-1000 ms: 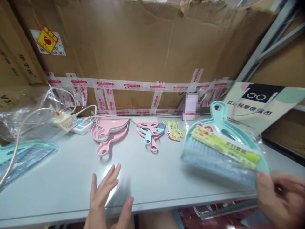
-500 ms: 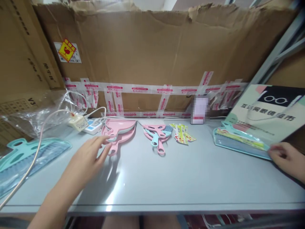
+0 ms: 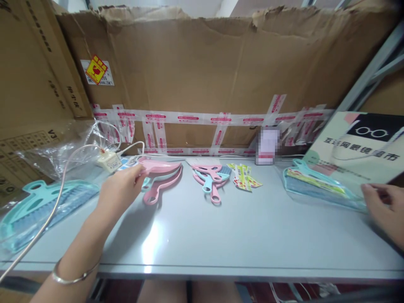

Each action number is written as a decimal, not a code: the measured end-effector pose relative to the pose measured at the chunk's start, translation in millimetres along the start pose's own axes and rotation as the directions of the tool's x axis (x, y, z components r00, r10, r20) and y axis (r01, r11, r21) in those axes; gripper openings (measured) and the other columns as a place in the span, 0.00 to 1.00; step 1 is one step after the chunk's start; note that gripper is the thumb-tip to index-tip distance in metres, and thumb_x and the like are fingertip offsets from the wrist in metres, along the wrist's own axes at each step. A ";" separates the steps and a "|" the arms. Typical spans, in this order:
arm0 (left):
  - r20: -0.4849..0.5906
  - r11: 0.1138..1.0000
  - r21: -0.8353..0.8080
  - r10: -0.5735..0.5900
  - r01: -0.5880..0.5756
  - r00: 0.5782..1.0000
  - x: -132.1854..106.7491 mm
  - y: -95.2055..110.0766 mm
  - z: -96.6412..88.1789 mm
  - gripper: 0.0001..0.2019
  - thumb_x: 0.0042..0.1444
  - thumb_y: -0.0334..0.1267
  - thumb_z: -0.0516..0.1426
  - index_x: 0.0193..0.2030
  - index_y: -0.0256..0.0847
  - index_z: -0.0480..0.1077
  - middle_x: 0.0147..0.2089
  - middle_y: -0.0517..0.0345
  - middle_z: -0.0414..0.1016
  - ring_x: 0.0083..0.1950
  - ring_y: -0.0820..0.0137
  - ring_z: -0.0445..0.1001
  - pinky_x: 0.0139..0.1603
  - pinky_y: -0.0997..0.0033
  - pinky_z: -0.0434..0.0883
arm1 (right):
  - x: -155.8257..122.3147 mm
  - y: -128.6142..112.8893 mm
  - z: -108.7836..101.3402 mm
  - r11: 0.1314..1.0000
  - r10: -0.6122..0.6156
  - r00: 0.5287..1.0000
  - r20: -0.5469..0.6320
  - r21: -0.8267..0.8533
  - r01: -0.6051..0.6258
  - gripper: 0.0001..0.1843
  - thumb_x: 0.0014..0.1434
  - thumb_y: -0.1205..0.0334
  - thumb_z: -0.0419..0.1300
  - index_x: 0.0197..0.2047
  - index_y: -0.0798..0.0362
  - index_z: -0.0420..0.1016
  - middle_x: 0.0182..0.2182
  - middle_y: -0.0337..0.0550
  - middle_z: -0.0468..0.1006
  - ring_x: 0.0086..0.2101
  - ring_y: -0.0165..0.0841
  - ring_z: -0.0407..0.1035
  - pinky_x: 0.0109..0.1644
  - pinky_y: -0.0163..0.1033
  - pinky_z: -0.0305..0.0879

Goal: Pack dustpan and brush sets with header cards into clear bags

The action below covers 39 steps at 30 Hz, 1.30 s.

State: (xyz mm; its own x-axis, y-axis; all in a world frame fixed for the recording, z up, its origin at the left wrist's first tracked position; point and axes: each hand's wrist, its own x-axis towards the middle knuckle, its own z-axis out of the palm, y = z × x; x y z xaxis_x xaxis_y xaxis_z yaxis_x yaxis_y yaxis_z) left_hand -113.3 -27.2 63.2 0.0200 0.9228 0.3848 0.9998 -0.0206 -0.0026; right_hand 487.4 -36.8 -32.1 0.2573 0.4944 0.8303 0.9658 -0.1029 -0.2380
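Note:
My left hand (image 3: 124,185) is closed on the near end of the upper pink dustpan (image 3: 159,166), which is raised slightly at the top of a small stack. Beneath it lie a light-blue dustpan (image 3: 162,177) and another pink dustpan (image 3: 164,186), whose ring handle points toward me. At the right edge, my right hand (image 3: 383,210) has curled fingers at the corner of a clear plastic bag (image 3: 356,204). Inside that bag is a teal dustpan (image 3: 303,167) with a brush and a yellow-green packet (image 3: 318,180). The exact pinch of the right fingers is blurred.
Small pink and blue brushes (image 3: 208,179) lie mid-table beside yellow-green packets (image 3: 243,176). A phone (image 3: 267,145) leans on the cardboard (image 3: 195,71). Another bagged teal dustpan set (image 3: 47,193) lies left under a white cable (image 3: 59,185). A paper bag (image 3: 353,164) stands right.
My left hand has closed on the upper pink dustpan and lifted it slightly off the light-blue one. My right hand has shifted a little to the right. The view has turned slightly.

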 end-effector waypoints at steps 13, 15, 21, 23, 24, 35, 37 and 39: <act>-0.377 0.760 -0.141 0.552 -0.635 0.744 -8.2 -36.8 -65.1 0.09 0.58 0.35 0.50 0.36 0.41 0.72 0.35 0.59 0.78 0.34 0.73 0.74 0.36 0.76 0.66 | 28.9 -226.5 -35.7 0.798 -0.451 0.884 -0.126 0.387 0.462 0.08 0.57 0.59 0.53 0.37 0.50 0.71 0.36 0.51 0.74 0.40 0.40 0.68 0.44 0.47 0.65; -0.301 0.667 -0.234 0.642 -0.707 0.705 7.8 -22.4 -70.6 0.11 0.59 0.33 0.49 0.38 0.41 0.73 0.35 0.59 0.78 0.33 0.75 0.74 0.34 0.78 0.67 | 31.8 -264.1 -36.4 0.728 -0.504 0.863 0.011 0.543 0.418 0.13 0.58 0.57 0.54 0.45 0.50 0.70 0.46 0.52 0.71 0.49 0.41 0.65 0.53 0.50 0.61; -0.081 0.689 -0.536 0.534 -0.488 0.842 40.5 18.8 -71.9 0.11 0.55 0.40 0.52 0.39 0.46 0.75 0.41 0.58 0.77 0.41 0.68 0.74 0.40 0.72 0.69 | 30.5 -336.1 -24.9 0.609 -0.634 0.509 0.583 0.781 -0.137 0.12 0.53 0.54 0.57 0.40 0.50 0.70 0.36 0.41 0.75 0.37 0.36 0.70 0.39 0.40 0.66; -0.145 0.603 -0.681 0.445 -0.415 0.884 42.4 25.7 -62.1 0.17 0.53 0.40 0.54 0.51 0.48 0.69 0.54 0.56 0.71 0.49 0.64 0.72 0.47 0.69 0.69 | 20.7 -344.0 -17.1 0.583 -0.543 0.540 0.643 0.752 -0.308 0.09 0.53 0.55 0.55 0.32 0.52 0.68 0.29 0.38 0.72 0.31 0.32 0.67 0.33 0.36 0.63; -0.174 0.530 -0.760 0.391 -0.376 0.904 41.1 28.2 -54.5 0.23 0.53 0.40 0.55 0.58 0.49 0.63 0.59 0.54 0.66 0.52 0.63 0.71 0.48 0.67 0.69 | 13.2 -346.0 -13.3 0.550 -0.478 0.589 0.651 0.745 -0.377 0.09 0.53 0.55 0.55 0.31 0.52 0.66 0.28 0.37 0.71 0.30 0.31 0.66 0.32 0.36 0.62; 0.424 0.167 -0.905 0.300 0.390 0.855 7.2 51.3 27.7 0.21 0.49 0.44 0.59 0.50 0.41 0.69 0.46 0.54 0.75 0.47 0.62 0.71 0.44 0.69 0.67 | -10.7 -312.0 6.5 0.387 -0.405 0.632 0.661 0.750 -0.536 0.17 0.55 0.44 0.53 0.37 0.50 0.65 0.27 0.38 0.71 0.28 0.31 0.67 0.32 0.37 0.65; 0.451 0.164 -0.892 0.287 0.421 0.845 9.1 50.9 29.1 0.20 0.47 0.42 0.60 0.48 0.40 0.69 0.42 0.55 0.75 0.43 0.65 0.72 0.40 0.70 0.66 | 3.8 -298.5 18.0 0.454 -0.317 0.731 0.605 0.773 -0.443 0.18 0.57 0.44 0.51 0.37 0.50 0.66 0.27 0.40 0.73 0.29 0.33 0.68 0.36 0.40 0.66; 0.475 0.198 -0.879 0.261 0.435 0.841 10.7 50.0 28.2 0.18 0.45 0.39 0.60 0.45 0.38 0.69 0.36 0.58 0.73 0.37 0.68 0.70 0.35 0.72 0.64 | 9.4 -288.2 33.1 0.606 -0.255 0.791 0.556 0.730 -0.317 0.15 0.58 0.48 0.51 0.40 0.51 0.67 0.32 0.45 0.75 0.36 0.37 0.70 0.42 0.46 0.66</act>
State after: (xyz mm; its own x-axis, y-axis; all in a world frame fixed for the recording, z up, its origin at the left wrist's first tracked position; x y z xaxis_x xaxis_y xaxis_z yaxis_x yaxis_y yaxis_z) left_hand -62.9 -7.5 41.2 0.2807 0.9528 -0.1153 0.2018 0.0588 0.9777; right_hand 210.4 26.2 27.6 -0.0603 0.8971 0.4378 0.4802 0.4106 -0.7751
